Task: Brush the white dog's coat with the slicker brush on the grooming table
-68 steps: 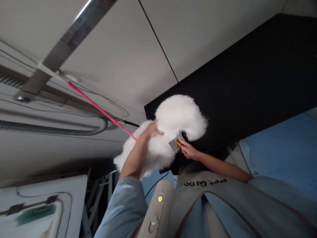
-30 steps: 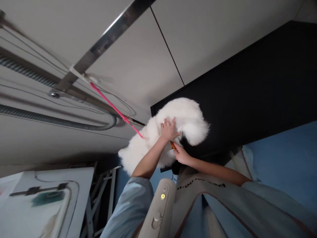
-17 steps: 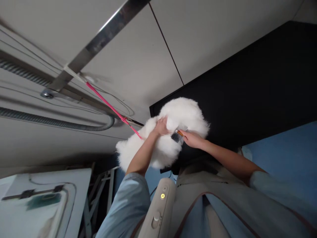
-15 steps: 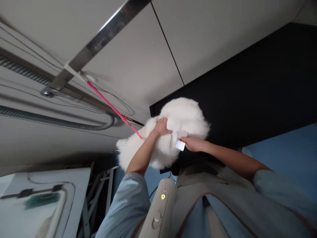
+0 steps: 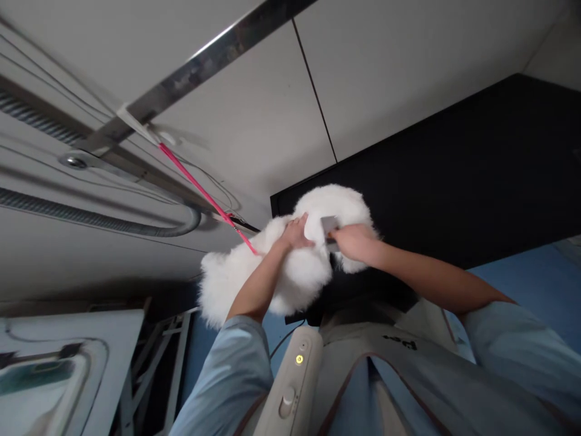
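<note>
A fluffy white dog point(image 5: 299, 275) stands on the black grooming table, with a pink loop strap point(image 5: 200, 188) running from its neck area up to a metal arm. My left hand point(image 5: 298, 233) lies on the dog's back, thumb spread from the fingers, touching the fur. In my right hand point(image 5: 356, 242) is a slicker brush point(image 5: 330, 225) with a pale head and a bit of orange at the handle. The brush is against the fur of the dog's rear part, just right of my left hand. My fingers hide most of its handle.
The black tabletop point(image 5: 454, 163) stretches to the right, beside a pale panelled wall point(image 5: 254, 103). A metal bar point(image 5: 204, 60) and a ribbed hose point(image 5: 104, 218) are at the left. A beige device point(image 5: 290, 387) with a lit yellow button juts up in front of my chest.
My right hand has moved the brush up and slightly left, deeper against the fur. My left hand stays on the dog. The view has shifted a little.
</note>
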Tool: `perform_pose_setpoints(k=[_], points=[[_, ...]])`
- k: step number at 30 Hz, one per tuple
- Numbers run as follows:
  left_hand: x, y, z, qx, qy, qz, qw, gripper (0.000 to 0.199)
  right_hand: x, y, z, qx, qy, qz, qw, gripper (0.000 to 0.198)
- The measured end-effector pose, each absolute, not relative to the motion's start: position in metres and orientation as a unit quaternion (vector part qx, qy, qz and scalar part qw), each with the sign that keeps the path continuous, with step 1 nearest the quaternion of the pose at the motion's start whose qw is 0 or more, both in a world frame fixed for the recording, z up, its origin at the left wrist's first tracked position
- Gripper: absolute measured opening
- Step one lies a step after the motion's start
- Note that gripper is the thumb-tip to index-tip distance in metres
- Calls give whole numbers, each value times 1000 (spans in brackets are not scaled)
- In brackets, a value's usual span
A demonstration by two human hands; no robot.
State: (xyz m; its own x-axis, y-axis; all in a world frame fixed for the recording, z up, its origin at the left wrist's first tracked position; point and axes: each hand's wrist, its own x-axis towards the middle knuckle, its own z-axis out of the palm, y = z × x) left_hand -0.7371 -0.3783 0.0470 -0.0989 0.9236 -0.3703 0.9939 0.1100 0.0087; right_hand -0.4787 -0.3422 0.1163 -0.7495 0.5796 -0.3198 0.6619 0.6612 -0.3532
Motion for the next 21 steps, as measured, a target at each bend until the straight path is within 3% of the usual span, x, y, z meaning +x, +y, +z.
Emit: perform_pose_setpoints(k=[5, 11, 17, 21], points=[[-734, -375, 48, 649, 737, -126, 142, 118, -479, -343, 111, 360, 901, -205, 128, 26], [-735, -375, 46, 663, 728, -104, 140, 120, -485, -351, 119, 342, 908, -210, 118, 37], [-729, -372, 49, 651, 737, -110, 145, 115, -462, -333, 121, 391, 898, -164, 117, 29], [-731, -372, 49, 663, 724, -100, 159, 115, -474, -343, 119, 360, 906, -201, 103, 31]])
